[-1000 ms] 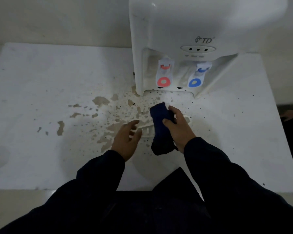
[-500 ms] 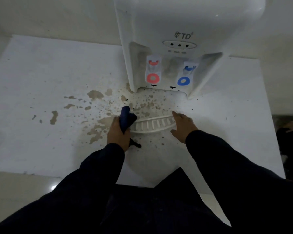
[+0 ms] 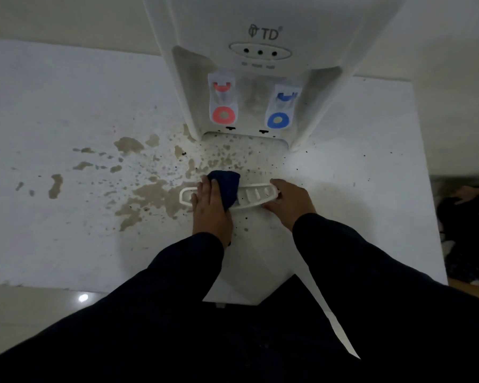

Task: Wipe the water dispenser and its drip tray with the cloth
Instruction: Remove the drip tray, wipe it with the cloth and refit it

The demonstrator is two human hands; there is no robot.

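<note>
A white water dispenser [image 3: 260, 37] stands at the back of a white table, with a red tap [image 3: 223, 102] and a blue tap [image 3: 280, 107]. Its white slotted drip tray [image 3: 253, 193] lies detached on the table in front of it. My left hand [image 3: 209, 205] presses a dark blue cloth [image 3: 227, 186] onto the middle of the tray. My right hand [image 3: 288, 201] grips the tray's right end. The cloth and my left hand cover the tray's centre.
The white table [image 3: 67, 106] carries brown stains and splatter [image 3: 150, 192] left of the tray and under the taps. Its front edge runs near my body. Dark objects [image 3: 465, 217] lie on the floor past the table's right edge.
The cloth passed from my right hand to my left, which then slid it from the tray's left end onto its middle. My right hand took hold of the tray's right end.
</note>
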